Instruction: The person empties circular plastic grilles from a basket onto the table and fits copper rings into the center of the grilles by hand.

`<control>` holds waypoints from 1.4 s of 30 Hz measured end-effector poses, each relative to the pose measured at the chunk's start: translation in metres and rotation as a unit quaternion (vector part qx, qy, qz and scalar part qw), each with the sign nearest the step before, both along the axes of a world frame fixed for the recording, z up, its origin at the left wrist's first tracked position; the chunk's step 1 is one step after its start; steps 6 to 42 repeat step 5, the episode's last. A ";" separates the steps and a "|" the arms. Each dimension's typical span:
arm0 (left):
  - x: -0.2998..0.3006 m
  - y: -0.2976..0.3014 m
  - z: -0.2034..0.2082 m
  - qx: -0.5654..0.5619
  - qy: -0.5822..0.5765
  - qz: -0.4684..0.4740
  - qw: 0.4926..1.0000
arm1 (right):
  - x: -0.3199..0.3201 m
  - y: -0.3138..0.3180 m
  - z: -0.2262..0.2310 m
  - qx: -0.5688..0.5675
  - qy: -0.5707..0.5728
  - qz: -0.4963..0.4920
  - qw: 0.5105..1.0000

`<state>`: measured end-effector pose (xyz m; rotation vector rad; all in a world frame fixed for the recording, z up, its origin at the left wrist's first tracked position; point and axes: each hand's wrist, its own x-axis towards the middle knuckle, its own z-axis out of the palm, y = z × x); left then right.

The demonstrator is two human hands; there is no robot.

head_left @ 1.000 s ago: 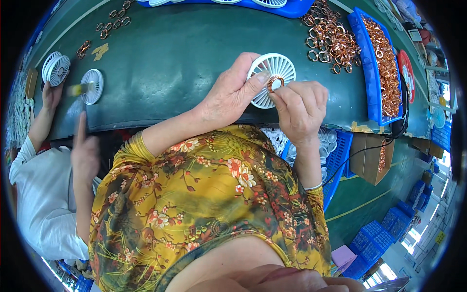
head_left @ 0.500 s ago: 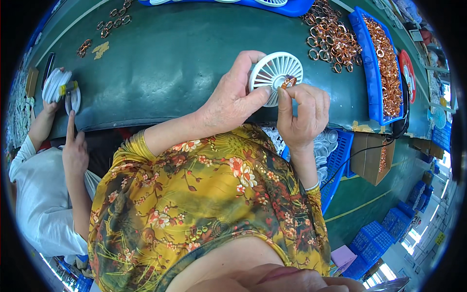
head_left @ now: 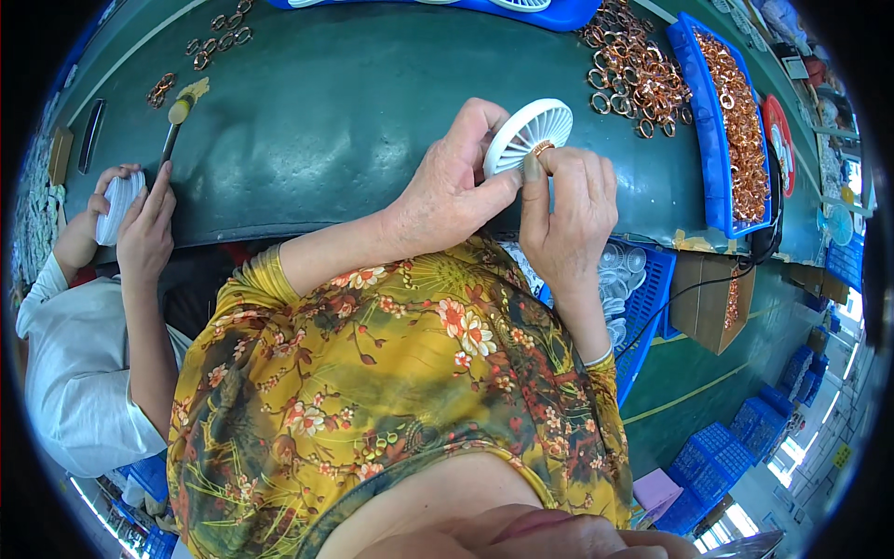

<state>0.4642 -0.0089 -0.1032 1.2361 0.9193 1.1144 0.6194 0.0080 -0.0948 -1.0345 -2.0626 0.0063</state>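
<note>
My left hand (head_left: 445, 182) is closed on a white spoked plastic wheel (head_left: 506, 143), with the thumb and fingers gripping its near-left rim. The wheel is tilted, so its spoked face turns toward the right. At its hub sits a copper-coloured ring (head_left: 542, 147), partly covered by fingers. My right hand (head_left: 573, 196) pinches this ring with thumb and forefinger, right against the hub. Whether the ring is fully seated around the hub cannot be made out.
Loose copper rings (head_left: 633, 79) lie in a heap at the far right, beside a blue bin (head_left: 712, 177) full of them. On the left, a co-worker holds white round parts (head_left: 119, 207) and a yellow-headed mallet (head_left: 180, 110). A blue tray (head_left: 419, 13) stands at the back.
The ring has gone from beside the wheel's hub to against it, and the wheel has turned more edge-on. My right hand has shifted slightly left. The co-worker's mallet has swung away from the white parts.
</note>
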 end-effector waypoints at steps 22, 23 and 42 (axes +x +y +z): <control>-0.028 0.009 0.014 0.049 0.116 0.078 0.989 | -0.039 0.014 -0.009 0.062 0.103 -0.019 0.993; -0.028 0.009 0.014 0.049 0.116 0.078 0.989 | -0.039 0.014 -0.009 0.062 0.103 -0.019 0.993; -0.028 0.009 0.014 0.049 0.116 0.078 0.989 | -0.039 0.014 -0.009 0.062 0.103 -0.019 0.993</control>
